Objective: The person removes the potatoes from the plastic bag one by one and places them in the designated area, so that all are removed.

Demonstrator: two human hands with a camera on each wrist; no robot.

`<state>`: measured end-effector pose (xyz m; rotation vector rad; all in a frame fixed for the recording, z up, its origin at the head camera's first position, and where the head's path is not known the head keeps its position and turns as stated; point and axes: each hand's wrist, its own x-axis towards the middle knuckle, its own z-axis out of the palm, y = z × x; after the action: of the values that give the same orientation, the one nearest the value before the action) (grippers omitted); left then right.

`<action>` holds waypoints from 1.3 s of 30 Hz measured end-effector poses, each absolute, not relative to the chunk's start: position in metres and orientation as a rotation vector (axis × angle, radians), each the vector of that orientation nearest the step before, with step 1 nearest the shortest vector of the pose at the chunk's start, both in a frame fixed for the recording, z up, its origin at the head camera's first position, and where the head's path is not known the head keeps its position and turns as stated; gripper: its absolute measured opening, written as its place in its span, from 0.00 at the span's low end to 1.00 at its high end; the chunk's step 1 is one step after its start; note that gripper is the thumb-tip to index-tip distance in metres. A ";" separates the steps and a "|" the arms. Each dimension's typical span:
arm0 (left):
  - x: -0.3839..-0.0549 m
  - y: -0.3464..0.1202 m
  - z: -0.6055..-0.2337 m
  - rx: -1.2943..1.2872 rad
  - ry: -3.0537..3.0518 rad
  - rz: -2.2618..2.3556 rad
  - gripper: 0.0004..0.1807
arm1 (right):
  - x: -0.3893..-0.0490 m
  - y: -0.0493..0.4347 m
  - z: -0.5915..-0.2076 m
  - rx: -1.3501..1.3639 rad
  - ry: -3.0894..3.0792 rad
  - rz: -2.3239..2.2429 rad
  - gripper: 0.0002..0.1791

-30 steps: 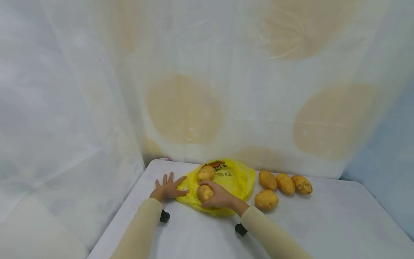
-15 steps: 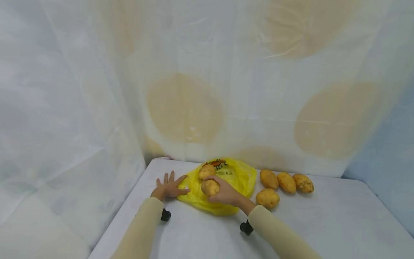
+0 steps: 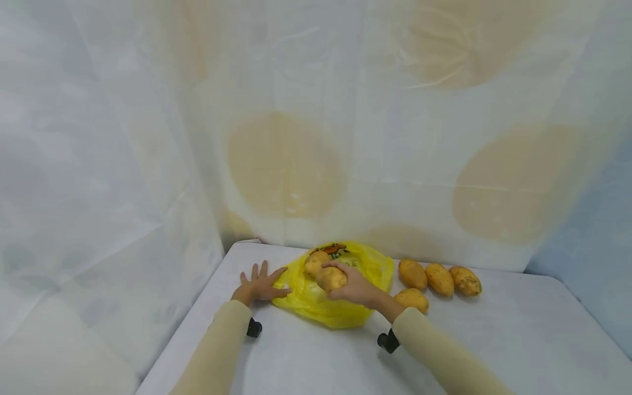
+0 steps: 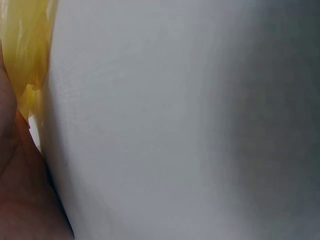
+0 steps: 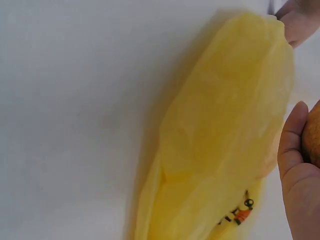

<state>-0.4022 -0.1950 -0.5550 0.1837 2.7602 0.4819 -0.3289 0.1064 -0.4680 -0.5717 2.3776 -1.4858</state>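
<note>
A yellow plastic bag (image 3: 321,307) lies spread on the table, with one potato (image 3: 316,262) resting on it near its printed end. My right hand (image 3: 356,287) grips another potato (image 3: 331,279) above the bag; in the right wrist view that potato (image 5: 313,134) shows at the right edge beside the thumb. At the bag's left edge my left hand (image 3: 260,286) rests with fingers spread, thumb and forefinger touching the plastic. The left wrist view catches only part of that hand (image 4: 22,185) and a fold of the bag (image 4: 25,45).
Right of the bag, three potatoes (image 3: 439,280) lie in a row near the table's back edge. One more potato (image 3: 412,300) sits in front of them, partly behind my right forearm. Pale spotted sheeting (image 3: 395,137) hangs behind the white table (image 3: 316,362).
My right hand has moved right and slightly away from me over the bag, carrying the potato. The left hand has stayed at the bag's edge.
</note>
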 end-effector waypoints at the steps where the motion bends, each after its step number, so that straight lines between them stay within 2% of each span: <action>1: -0.403 -0.195 -0.555 0.186 2.763 0.479 0.50 | -0.329 0.108 -0.466 -0.566 2.370 -1.492 0.39; 21: -0.404 -0.192 -0.547 0.221 2.770 0.489 0.50 | -0.319 0.149 -0.425 -0.700 2.415 -1.394 0.37; 31: -0.385 -0.192 -0.536 0.198 2.749 0.494 0.50 | -0.305 0.169 -0.421 -0.745 2.389 -1.435 0.37; 39: -0.380 -0.189 -0.531 0.216 2.763 0.489 0.49 | -0.305 0.188 -0.425 -0.641 2.475 -1.383 0.37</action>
<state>-0.3795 -0.1895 -0.5306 0.2165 2.7634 0.4887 -0.3052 0.1879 -0.4248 -0.6405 2.4746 -1.3831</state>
